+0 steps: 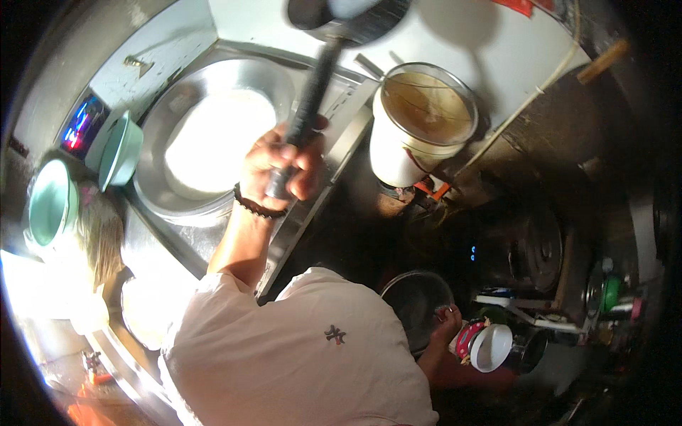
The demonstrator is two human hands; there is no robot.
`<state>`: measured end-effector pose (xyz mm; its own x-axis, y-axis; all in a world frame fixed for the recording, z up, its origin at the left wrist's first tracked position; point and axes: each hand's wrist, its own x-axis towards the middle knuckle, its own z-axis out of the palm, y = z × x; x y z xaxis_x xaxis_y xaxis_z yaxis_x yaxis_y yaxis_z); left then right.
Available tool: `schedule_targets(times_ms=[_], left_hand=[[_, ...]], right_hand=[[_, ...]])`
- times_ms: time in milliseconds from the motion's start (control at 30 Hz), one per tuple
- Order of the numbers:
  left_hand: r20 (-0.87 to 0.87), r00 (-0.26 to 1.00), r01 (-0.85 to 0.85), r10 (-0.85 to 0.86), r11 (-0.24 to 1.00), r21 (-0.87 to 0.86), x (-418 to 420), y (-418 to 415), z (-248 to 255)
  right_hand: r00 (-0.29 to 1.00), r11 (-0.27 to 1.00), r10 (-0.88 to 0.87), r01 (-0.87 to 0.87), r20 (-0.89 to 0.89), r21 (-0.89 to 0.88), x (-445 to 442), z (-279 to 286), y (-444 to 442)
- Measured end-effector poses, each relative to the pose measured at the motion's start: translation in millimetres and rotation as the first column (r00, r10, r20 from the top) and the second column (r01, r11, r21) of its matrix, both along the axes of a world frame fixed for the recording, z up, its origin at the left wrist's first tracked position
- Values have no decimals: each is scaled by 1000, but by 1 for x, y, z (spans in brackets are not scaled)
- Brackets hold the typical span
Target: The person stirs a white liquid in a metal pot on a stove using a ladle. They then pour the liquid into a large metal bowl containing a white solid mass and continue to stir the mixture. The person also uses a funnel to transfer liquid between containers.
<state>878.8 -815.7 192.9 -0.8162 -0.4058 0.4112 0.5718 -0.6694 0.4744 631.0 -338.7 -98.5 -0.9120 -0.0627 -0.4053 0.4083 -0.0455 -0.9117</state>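
My left hand (287, 165) is closed round the black handle (314, 90) of a dark, rounded metal pan (373, 24), raised and blurred at the top edge. Below and left of it, a wide steel basin (160, 133) stands on a metal counter; glare whitens its inside. To the right is a white bucket (391, 154) of brownish liquid, with a wire-rimmed strainer over its mouth. Low beside my torso, my right hand (446, 324) grips the edge of a round, dark vessel or lid (418, 306) with a thin rim; its inside is too dark to make out.
Pale green bowls (123, 154) and a plastic bag of thin sticks (98, 239) lie at the left. A hose (519, 112) slants down the right wall. Near my right hand is a white bowl (491, 349). Orange parts (439, 190) show beneath the bucket.
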Motion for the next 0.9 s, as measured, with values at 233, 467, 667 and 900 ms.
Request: schedule_targets(times_ms=[233,467,667,900], left_hand=[[227,929,-341,291,912,227,59,-132,-120],[-4,972,-204,236,849,488,103,-201,-221],[-133,965,-181,227,938,294,100,-207,-186],[-17,956,-287,294,942,174,98,-201,-215]], right_hand=[[996,995,57,-62,62,84,-6,17,-48],[993,981,74,-90,94,174,-25,5,-52],[998,989,40,-46,47,139,-14,25,-75],[995,992,75,-81,64,96,2,9,-79]])
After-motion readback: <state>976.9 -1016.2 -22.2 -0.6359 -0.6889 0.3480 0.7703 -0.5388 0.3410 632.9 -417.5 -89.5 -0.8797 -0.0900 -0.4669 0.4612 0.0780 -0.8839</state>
